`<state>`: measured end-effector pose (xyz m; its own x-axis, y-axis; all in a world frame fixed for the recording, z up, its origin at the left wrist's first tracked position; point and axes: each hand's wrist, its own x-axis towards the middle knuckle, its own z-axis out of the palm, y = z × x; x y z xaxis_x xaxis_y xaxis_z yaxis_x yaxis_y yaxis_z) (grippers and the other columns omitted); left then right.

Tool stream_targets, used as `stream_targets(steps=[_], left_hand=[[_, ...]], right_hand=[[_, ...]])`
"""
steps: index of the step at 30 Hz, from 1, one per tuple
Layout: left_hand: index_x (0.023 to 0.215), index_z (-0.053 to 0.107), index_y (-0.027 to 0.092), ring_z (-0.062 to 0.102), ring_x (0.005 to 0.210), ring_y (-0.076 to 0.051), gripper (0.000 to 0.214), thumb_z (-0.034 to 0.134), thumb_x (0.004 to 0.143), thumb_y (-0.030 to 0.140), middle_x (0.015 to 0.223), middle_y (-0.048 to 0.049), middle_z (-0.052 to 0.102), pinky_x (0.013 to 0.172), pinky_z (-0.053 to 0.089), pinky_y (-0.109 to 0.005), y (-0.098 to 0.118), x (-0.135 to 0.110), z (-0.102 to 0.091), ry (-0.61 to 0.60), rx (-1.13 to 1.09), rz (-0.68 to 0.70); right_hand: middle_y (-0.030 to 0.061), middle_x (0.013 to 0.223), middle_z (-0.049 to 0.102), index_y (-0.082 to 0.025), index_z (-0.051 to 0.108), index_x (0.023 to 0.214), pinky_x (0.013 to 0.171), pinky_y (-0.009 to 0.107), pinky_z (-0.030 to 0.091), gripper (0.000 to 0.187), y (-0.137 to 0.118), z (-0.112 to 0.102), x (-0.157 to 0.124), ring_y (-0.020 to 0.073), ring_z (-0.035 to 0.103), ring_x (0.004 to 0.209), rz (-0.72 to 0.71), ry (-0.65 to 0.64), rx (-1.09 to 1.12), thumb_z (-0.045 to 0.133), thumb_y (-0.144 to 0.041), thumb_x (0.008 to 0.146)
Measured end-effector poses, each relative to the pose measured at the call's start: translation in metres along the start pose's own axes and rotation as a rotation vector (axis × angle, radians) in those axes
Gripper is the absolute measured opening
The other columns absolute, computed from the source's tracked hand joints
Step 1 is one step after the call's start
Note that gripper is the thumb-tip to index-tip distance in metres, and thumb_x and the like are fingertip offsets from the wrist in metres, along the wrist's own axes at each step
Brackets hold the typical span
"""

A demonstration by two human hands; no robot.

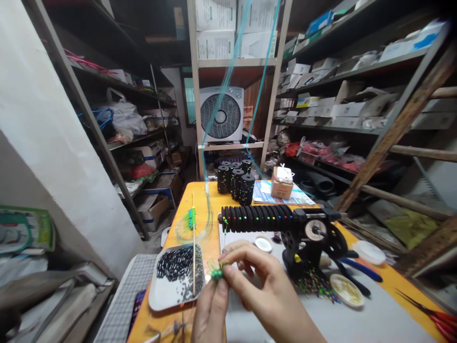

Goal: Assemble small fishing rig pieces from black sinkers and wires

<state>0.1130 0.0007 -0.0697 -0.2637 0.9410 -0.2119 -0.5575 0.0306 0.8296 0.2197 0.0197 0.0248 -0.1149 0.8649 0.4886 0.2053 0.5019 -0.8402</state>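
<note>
My left hand rises from the bottom edge with its fingertips pinched on a small green beaded piece. My right hand is beside it, thumb and forefinger pinched on a thin strand at the same green piece. Both hands hover over the orange table, just right of a white tray of small dark beads with a thin wooden stick lying across it. Behind the hands stands a black winding tool carrying a long row of black foam spools with coloured pins.
Stacks of black spools stand at the table's far end beside a small cardboard box. Small round dishes, loose coloured beads, blue-handled pliers and red scissors lie at the right. Teal lines hang down before a fan; shelves line both sides.
</note>
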Motion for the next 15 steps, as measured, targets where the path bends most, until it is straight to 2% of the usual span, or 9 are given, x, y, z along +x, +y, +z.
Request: stream_targets(steps=[3, 5, 7, 12, 15], left_hand=[[0.095, 0.080, 0.023, 0.062, 0.123, -0.032, 0.029, 0.083, 0.074, 0.042, 0.108, -0.0075, 0.079, 0.103, 0.051, -0.039, 0.000, 0.007, 0.006, 0.063, -0.054, 0.025], [0.095, 0.080, 0.021, 0.069, 0.112, -0.027, 0.029, 0.080, 0.077, 0.044, 0.105, -0.0076, 0.079, 0.095, 0.055, -0.033, 0.004, 0.013, 0.012, 0.009, -0.132, 0.069], [0.095, 0.080, 0.018, 0.072, 0.101, -0.025, 0.031, 0.075, 0.082, 0.046, 0.100, -0.0088, 0.080, 0.088, 0.058, -0.031, 0.010, 0.019, 0.017, -0.080, -0.187, 0.104], [0.091, 0.080, 0.017, 0.071, 0.097, -0.025, 0.034, 0.066, 0.089, 0.048, 0.098, -0.0113, 0.078, 0.087, 0.057, -0.031, 0.022, 0.032, 0.014, -0.305, -0.142, 0.219], [0.088, 0.081, 0.018, 0.068, 0.097, -0.023, 0.032, 0.068, 0.087, 0.047, 0.095, -0.0091, 0.077, 0.090, 0.055, -0.028, 0.025, 0.033, 0.008, -0.281, -0.120, 0.329]], right_hand=[[-0.0001, 0.089, 0.074, -0.023, 0.071, 0.089, 0.070, 0.028, 0.053, 0.012, 0.006, 0.005, -0.004, 0.0159, 0.067, 0.081, -0.144, 0.083, -0.132, 0.063, -0.014, 0.089], [0.0002, 0.091, 0.074, -0.023, 0.069, 0.094, 0.074, 0.027, 0.054, 0.015, 0.011, 0.008, -0.005, 0.0157, 0.067, 0.083, -0.293, 0.138, -0.242, 0.062, -0.011, 0.089], [0.0004, 0.090, 0.074, -0.023, 0.067, 0.096, 0.073, 0.026, 0.055, 0.016, 0.016, 0.008, -0.002, 0.0155, 0.067, 0.083, -0.380, 0.175, -0.319, 0.061, -0.009, 0.090], [0.0018, 0.081, 0.067, -0.019, 0.061, 0.097, 0.066, 0.028, 0.049, 0.008, 0.022, -0.004, 0.018, 0.0165, 0.063, 0.073, -0.372, 0.269, -0.464, 0.061, -0.012, 0.092], [0.0013, 0.077, 0.063, -0.018, 0.055, 0.094, 0.063, 0.028, 0.046, 0.009, 0.022, -0.010, 0.032, 0.0168, 0.062, 0.068, -0.333, 0.273, -0.558, 0.062, -0.013, 0.092]])
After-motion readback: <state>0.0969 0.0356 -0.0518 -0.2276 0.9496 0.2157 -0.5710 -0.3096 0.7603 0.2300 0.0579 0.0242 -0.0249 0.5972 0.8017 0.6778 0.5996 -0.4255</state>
